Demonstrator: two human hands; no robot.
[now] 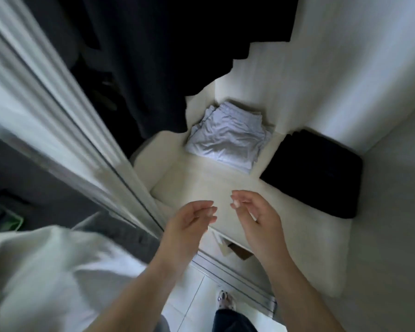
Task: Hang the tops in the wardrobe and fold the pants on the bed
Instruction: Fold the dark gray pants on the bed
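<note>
Head view: dark tops (153, 56) hang above empty hands (223, 212).

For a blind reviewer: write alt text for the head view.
Two empty hands, left hand and right hand, hover with loosely curled fingers over a white wardrobe shelf. On it lie a folded pale lilac garment and, to its right, a folded black garment; dark clothes hang above.

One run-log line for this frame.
left hand: empty | right hand: empty | wardrobe shelf: folded light stack, folded black stack | hanging: dark garments
</note>
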